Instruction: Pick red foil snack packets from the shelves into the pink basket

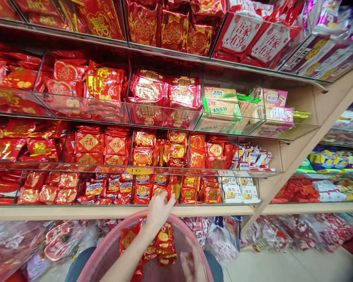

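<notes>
My left hand (pixel 161 207) reaches over the basket to the bottom shelf row, its fingers closed on a small red and gold packet (pixel 175 189) at the front of a compartment. Beneath that forearm is a pink plastic basket (pixel 91 263), holding several red packets (pixel 164 239). Inside the basket's right side is my right hand (pixel 195 262), somewhat blurred, fingers apart and nothing visible in them. Close to my left hand, more red packets (pixel 142 192) fill the neighbouring compartments.
Clear-fronted shelves of red packets rise above, with a yellow price tag (pixel 140 171) and white packets (pixel 233 192) on the right. A wooden ledge (pixel 61 212) runs under the bottom row. Plastic bags (pixel 223 239) lie below it, near the tiled floor (pixel 270 266).
</notes>
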